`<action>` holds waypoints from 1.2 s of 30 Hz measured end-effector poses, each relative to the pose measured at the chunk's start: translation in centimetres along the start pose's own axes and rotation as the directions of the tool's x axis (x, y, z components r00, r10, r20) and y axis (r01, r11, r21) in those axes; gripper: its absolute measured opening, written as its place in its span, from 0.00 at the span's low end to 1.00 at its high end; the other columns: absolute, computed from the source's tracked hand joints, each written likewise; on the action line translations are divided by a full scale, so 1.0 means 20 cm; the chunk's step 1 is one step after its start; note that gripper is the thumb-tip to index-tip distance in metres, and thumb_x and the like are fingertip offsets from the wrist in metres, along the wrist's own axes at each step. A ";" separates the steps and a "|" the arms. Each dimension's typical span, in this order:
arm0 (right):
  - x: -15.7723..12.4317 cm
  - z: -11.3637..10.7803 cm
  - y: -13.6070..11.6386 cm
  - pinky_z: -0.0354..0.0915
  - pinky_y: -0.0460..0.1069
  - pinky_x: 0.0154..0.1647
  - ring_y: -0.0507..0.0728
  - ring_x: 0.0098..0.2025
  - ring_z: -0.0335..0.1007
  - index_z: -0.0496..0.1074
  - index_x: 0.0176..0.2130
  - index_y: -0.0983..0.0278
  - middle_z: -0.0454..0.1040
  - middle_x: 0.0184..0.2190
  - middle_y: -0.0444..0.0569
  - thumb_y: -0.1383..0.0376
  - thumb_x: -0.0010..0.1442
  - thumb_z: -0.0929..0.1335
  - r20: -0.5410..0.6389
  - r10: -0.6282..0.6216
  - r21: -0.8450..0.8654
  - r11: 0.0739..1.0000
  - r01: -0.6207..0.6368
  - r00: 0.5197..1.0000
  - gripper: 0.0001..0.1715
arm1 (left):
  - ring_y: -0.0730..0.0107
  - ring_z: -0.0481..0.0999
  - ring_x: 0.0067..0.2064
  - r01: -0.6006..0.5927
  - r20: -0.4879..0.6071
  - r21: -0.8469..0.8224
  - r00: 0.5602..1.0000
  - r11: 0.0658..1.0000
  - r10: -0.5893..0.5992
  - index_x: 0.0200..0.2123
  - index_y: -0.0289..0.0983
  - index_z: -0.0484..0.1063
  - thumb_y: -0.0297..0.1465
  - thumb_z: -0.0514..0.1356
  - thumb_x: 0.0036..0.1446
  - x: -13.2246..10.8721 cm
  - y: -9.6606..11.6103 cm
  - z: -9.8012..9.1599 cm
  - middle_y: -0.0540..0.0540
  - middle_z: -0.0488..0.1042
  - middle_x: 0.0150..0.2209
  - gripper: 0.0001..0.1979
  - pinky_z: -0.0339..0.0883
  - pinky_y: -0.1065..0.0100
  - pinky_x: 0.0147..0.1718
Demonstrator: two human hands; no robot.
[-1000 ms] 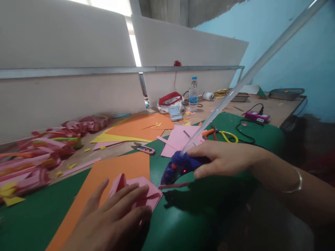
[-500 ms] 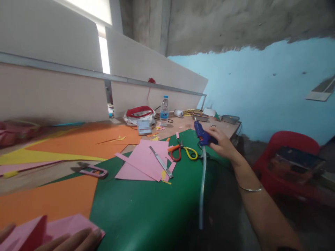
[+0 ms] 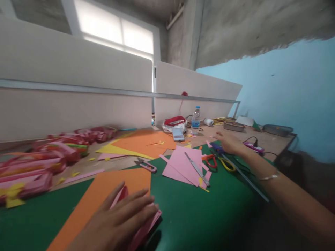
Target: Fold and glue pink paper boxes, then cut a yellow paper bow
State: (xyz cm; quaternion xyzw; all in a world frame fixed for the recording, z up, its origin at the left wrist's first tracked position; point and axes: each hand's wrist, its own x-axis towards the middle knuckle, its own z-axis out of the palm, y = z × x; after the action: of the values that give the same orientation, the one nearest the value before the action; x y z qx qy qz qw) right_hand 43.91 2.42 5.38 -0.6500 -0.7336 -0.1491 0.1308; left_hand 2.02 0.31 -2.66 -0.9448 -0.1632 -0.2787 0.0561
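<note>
At the lower middle, my left hand [image 3: 117, 219] is laid over a folded pink paper piece [image 3: 146, 226] with a red part, gripping it between thumb and fingers. The hand covers much of it. My right hand [image 3: 229, 142] is stretched over a blue glue gun [image 3: 218, 148], its fingers extended and apart. The gun lies on the green mat [image 3: 183, 209], and a long clear glue stick [image 3: 248, 179] trails from it toward the table edge. Beside it rest scissors [image 3: 227, 164] with one red and one yellow handle. A metal craft knife [image 3: 197, 169] lies on pink paper [image 3: 179, 160].
Small thread snips [image 3: 146, 165] lie near orange sheets [image 3: 123, 177]. Several pink paper constructions [image 3: 47, 157] crowd the left side. Toward the back stand a water bottle [image 3: 195, 120], a red-and-white pouch [image 3: 174, 122] and metal trays [image 3: 277, 130]. A purple device with a cable [image 3: 253, 146] sits at right.
My view has swung left. The glue gun, earlier upright in my right hand, is now down on the mat with the fingers loosened. My left hand has come further into view with the pink paper.
</note>
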 end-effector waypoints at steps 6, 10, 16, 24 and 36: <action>-0.03 -0.07 -0.78 0.59 0.43 0.27 0.51 0.28 0.69 0.74 0.35 0.66 0.75 0.28 0.47 0.65 0.60 0.61 0.269 -0.413 0.530 0.818 0.225 0.870 0.14 | 0.53 0.65 0.56 0.691 -0.102 -0.320 0.654 0.648 -0.749 0.47 0.49 0.71 0.40 0.56 0.53 -0.02 -0.07 -0.15 0.49 0.71 0.53 0.17 0.53 0.55 0.56; -0.04 0.04 -1.10 0.53 0.44 0.24 0.51 0.26 0.65 0.74 0.28 0.67 0.73 0.23 0.47 0.64 0.56 0.64 0.360 -0.357 0.501 0.853 0.144 0.862 0.11 | 0.49 0.70 0.48 0.827 0.111 -0.383 0.483 0.411 -0.869 0.43 0.39 0.74 0.45 0.58 0.50 -0.02 -0.10 -0.14 0.39 0.74 0.46 0.21 0.59 0.55 0.49; -0.01 0.14 -1.21 0.55 0.44 0.25 0.53 0.30 0.67 0.71 0.42 0.66 0.75 0.31 0.49 0.62 0.48 0.69 0.373 -0.298 0.498 0.863 0.081 0.878 0.20 | 0.61 0.73 0.33 0.803 0.337 -0.414 0.573 0.429 -0.747 0.33 0.38 0.74 0.45 0.54 0.52 0.02 -0.05 -0.10 0.46 0.75 0.30 0.18 0.63 0.68 0.30; -0.01 0.19 -1.26 0.55 0.44 0.27 0.53 0.32 0.64 0.73 0.35 0.65 0.71 0.29 0.47 0.61 0.46 0.70 0.365 -0.422 0.523 0.830 0.192 0.830 0.14 | 0.67 0.69 0.28 0.778 0.263 -0.488 0.563 0.396 -0.783 0.25 0.38 0.69 0.38 0.58 0.45 0.00 -0.08 -0.07 0.52 0.69 0.22 0.09 0.60 0.69 0.28; 0.01 0.18 -1.30 0.57 0.42 0.23 0.48 0.24 0.61 0.66 0.32 0.65 0.65 0.24 0.39 0.67 0.43 0.69 0.437 -0.506 0.881 0.409 -0.239 0.743 0.12 | 0.68 0.74 0.24 0.563 0.510 -0.799 0.445 -0.213 -0.736 0.28 0.38 0.65 0.35 0.66 0.41 0.00 -0.02 -0.13 0.51 0.75 0.21 0.14 0.62 0.71 0.24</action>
State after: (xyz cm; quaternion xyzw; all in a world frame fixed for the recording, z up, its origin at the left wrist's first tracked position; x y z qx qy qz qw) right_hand 18.15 1.09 0.83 -0.4142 -0.7427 0.4940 0.1808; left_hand 0.50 0.19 -0.50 -0.5150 -0.4290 -0.3681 -0.6444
